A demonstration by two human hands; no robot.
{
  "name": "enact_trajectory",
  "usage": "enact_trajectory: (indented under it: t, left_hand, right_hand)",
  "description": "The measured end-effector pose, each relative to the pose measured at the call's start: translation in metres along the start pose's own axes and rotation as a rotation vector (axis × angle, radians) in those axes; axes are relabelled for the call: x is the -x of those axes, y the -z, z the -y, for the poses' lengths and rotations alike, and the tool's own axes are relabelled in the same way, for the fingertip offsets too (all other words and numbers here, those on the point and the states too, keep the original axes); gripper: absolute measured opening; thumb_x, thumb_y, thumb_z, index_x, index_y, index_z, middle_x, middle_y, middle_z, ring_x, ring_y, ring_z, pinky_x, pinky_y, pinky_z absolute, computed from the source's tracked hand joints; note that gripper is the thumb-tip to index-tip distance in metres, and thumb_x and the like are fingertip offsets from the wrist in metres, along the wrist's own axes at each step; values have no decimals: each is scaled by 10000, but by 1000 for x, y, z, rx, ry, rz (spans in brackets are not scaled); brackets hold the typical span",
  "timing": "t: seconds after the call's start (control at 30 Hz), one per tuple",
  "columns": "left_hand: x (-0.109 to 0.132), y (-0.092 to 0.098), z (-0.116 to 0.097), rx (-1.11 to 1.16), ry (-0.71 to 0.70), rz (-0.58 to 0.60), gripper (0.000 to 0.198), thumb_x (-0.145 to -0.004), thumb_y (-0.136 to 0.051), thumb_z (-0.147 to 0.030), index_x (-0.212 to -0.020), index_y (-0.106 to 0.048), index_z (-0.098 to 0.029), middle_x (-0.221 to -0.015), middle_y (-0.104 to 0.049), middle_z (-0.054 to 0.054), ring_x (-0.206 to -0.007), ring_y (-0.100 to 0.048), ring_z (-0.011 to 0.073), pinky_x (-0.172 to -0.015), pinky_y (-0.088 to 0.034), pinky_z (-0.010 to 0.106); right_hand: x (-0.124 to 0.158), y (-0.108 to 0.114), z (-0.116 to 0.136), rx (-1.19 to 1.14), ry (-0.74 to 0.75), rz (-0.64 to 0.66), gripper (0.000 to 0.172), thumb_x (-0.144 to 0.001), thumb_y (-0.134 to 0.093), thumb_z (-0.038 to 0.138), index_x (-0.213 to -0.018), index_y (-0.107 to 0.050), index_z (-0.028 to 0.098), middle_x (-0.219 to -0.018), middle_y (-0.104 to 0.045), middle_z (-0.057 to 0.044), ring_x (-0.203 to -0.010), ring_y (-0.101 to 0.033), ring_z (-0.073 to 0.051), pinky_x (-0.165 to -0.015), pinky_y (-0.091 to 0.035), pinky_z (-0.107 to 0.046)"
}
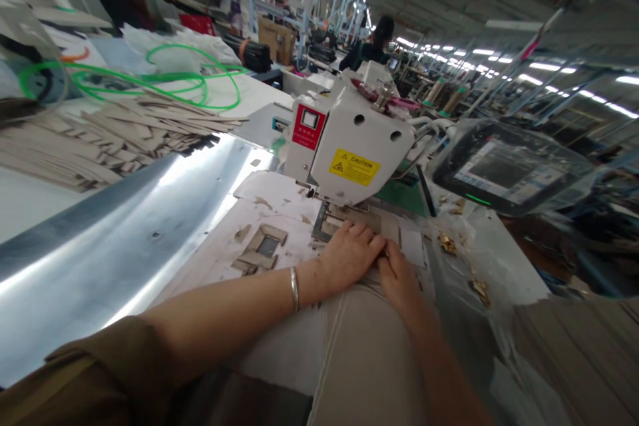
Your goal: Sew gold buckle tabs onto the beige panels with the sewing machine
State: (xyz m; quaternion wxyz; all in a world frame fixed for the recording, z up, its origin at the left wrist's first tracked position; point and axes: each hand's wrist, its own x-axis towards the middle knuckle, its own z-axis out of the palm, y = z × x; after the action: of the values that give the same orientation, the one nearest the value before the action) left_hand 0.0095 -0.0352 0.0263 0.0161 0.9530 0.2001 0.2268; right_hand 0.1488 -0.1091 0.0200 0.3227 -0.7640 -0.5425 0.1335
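My left hand (349,256), with a metal bangle at the wrist, lies flat on a beige fabric panel (369,359) that has a stitched seam. My right hand (397,276) presses the same panel beside it, fingertips close to my left hand. Both hands are just in front of a metal sewing template clamp (324,226) under the white industrial sewing machine head (349,140), which bears a yellow caution label. The needle area is hidden behind the machine head and my hands.
A stack of cut beige fabric pieces (100,140) and coiled green tubing (150,76) lie to the left. A plastic-wrapped control screen (504,170) stands to the right. A curved steel sheet (100,239) runs along my left. Co-workers stand at stations farther along the long workshop.
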Motion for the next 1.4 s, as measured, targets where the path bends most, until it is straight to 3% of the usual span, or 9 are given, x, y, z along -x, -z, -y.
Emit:
enact_trajectory:
  t: [0.07, 0.17, 0.3, 0.43, 0.67, 0.9, 1.03, 1.13, 1.4]
  left_hand:
    - [6, 1, 0, -49, -25, -28, 303, -985, -355, -188, -1234, -515, -123, -1227, -608, 133, -1187, -523, 279, -1067, -343, 478]
    - [16, -6, 4, -39, -31, 1, 461, -989, -377, -255, -1424, -383, -104, -1451, -465, 128, -1336, -403, 277, -1140, -258, 462]
    - [21, -18, 13, 3, 80, 109, 651, -969, -411, -487, -1485, -316, -102, -1530, -369, 124, -1404, -323, 294, -1147, -254, 481]
    - [16, -21, 21, 15, 115, 164, 657, -964, -388, -548, -1481, -350, -146, -1538, -359, 104, -1419, -308, 289, -1156, -243, 492]
    - [11, -21, 28, 26, 162, 183, 669, -960, -385, -565, -1461, -388, -121, -1522, -379, 130, -1415, -325, 295, -1158, -255, 488]
    - [12, -23, 29, 42, 168, 183, 657, -958, -387, -558, -1461, -391, -135, -1535, -360, 115, -1427, -294, 307, -1161, -228, 528]
    - [10, -20, 31, 79, 177, 224, 638, -959, -408, -533, -1464, -387, -143, -1539, -357, 104, -1424, -296, 310, -1164, -217, 526]
    - [9, -17, 31, 94, 180, 228, 624, -961, -421, -513, -1463, -386, -144, -1537, -361, 104, -1426, -292, 313, -1164, -213, 529]
    - [8, -19, 31, 97, 188, 221, 597, -959, -426, -513, -1442, -422, -164, -1533, -370, 101, -1426, -291, 316, -1158, -207, 552]
  right_hand:
    - [-5, 3, -5, -96, -67, 72, 105, -813, -439, 298, -805, -531, 248, -682, -582, -15, -657, -560, -192, -583, -434, -290]
    - [-13, 10, -12, -199, -172, 198, 248, -819, -490, 462, -724, -503, 233, -551, -471, 30, -513, -458, -138, -454, -331, -236]
    - [-27, 19, -10, -263, -359, 247, 359, -767, -541, 573, -735, -494, 219, -488, -414, 69, -396, -318, -77, -393, -203, -197]
    - [-43, 22, 0, -257, -454, 234, 356, -748, -577, 555, -736, -516, 204, -492, -434, 65, -384, -303, -59, -388, -172, -180]
    - [-63, 13, 4, -234, -518, 247, 246, -774, -585, 438, -782, -590, 193, -471, -420, 71, -370, -309, -64, -383, -165, -185]
    - [-70, 9, -2, -167, -476, 222, 191, -788, -617, 359, -706, -577, 192, -494, -494, 45, -420, -447, -87, -393, -300, -180]
    - [-71, 23, 2, -218, -565, 295, 155, -790, -637, 321, -788, -533, 206, -517, -586, 28, -351, -383, -70, -350, -218, -165]
    - [-74, 31, 5, -200, -570, 390, 187, -791, -653, 281, -731, -496, 200, -529, -643, -15, -310, -315, -54, -331, -163, -175]
    - [-83, 24, 1, 133, -503, 358, 396, -798, -702, 231, -455, -513, 169, -402, -577, -44, -277, -378, -65, -328, -266, -209]
